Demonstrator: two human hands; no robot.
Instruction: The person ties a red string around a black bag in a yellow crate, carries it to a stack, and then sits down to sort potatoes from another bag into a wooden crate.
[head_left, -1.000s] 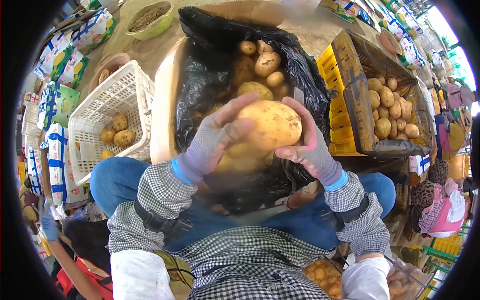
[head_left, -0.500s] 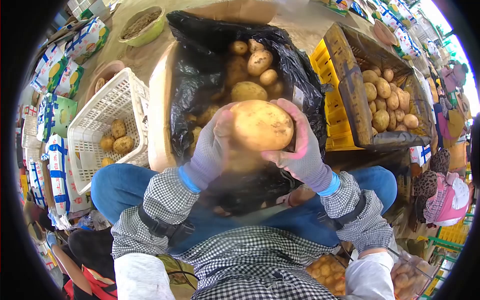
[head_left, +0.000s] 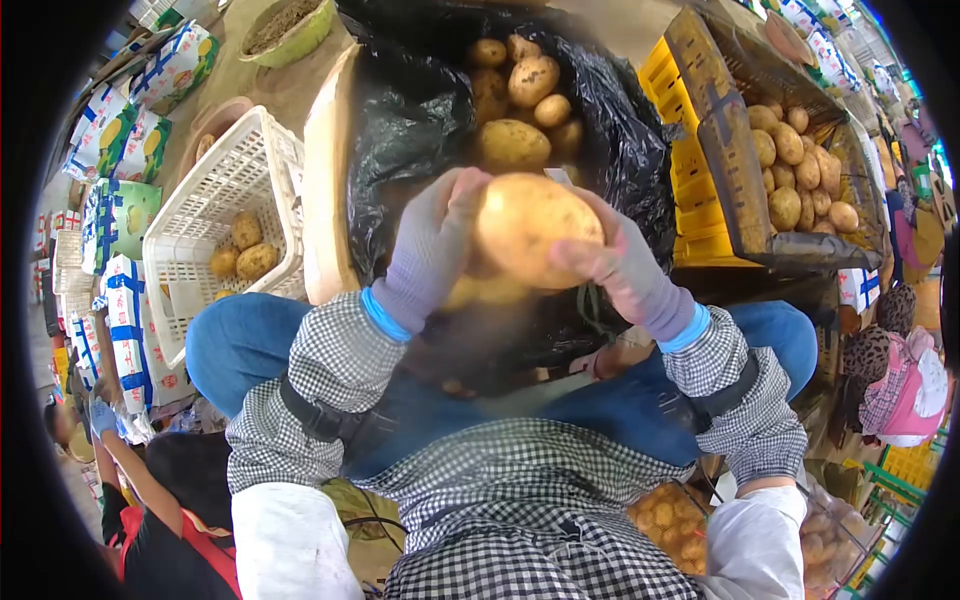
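A large pale yellow potato [head_left: 535, 225] is held between my two gloved hands, in front of my lap. My left hand [head_left: 435, 225] presses its left side, with the fingertips partly hidden behind it. Around the right side wraps my right hand [head_left: 625, 262], its thumb lying across the front. Both hands wear grey knit gloves with blue cuffs. Beneath them is a box lined with a black plastic bag [head_left: 415, 125], where several potatoes [head_left: 512, 145] lie, some with dirt on them.
To the left stands a white plastic crate [head_left: 165, 245] with a few potatoes. At right, a dark-edged yellow crate [head_left: 700, 205] holds several potatoes. Behind are a green basin [head_left: 318, 35] and printed cartons [head_left: 125, 325]. Another person [head_left: 165, 510] is at lower left, one more [head_left: 905, 385] at right.
The potato has turned slightly in my hands and shifted a little up and to the right. My right thumb has moved across its front. The view has tilted a little.
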